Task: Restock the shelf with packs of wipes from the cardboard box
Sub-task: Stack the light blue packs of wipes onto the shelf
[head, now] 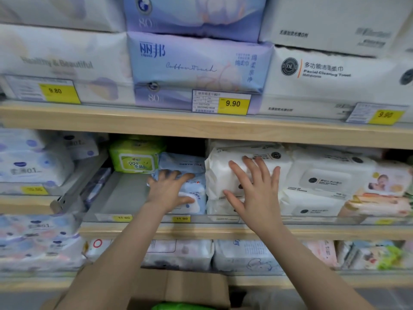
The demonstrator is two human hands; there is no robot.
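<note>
Squaring stock on the middle wooden shelf (156, 229): left hand (169, 191) flat, fingers spread, on the soft pale-blue wipes pack (190, 168), right hand (254, 184) splayed against the white plastic wipes pack (219, 175); next, probably another pack from the brown cardboard box (190, 287).

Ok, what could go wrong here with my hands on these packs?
The left hand presses the blue pack beside a bare stretch of shelf; it may slide or tip that way. The right hand lies flat on the stacked white packs, which could slump forward over the edge.

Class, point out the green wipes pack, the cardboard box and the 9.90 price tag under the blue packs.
green wipes pack (136, 158): head view, front label.
cardboard box (196, 287): head view, flap.
9.90 price tag (233, 103): head view, yellow panel.
</note>
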